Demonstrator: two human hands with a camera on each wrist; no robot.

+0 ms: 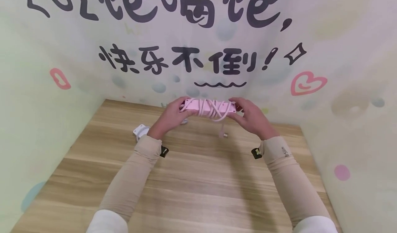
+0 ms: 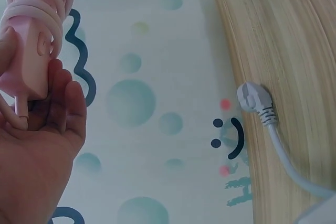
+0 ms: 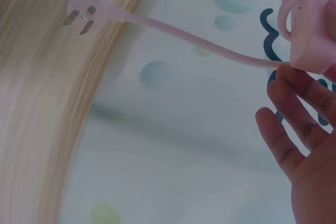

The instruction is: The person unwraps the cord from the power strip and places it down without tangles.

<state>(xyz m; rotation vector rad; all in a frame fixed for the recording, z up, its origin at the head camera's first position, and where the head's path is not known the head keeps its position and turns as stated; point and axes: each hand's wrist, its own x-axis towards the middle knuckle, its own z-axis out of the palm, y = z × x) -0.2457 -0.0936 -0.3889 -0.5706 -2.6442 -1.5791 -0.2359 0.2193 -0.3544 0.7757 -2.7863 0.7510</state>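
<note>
Both hands hold a pink power strip level above the far part of the table, its pink cord wound several times around the body. My left hand grips the left end, thumb on the near side and fingers curled behind, as the left wrist view shows. At the other end, my right hand pinches the strip between thumb and fingers; its outer fingers stand spread. From the right end a short length of cord hangs down to a pink three-pin plug.
On the wood-grain table, left of the left forearm, lies a white power strip with a grey cord. Its pale plug rests near the table's back edge. Printed walls stand behind and on both sides.
</note>
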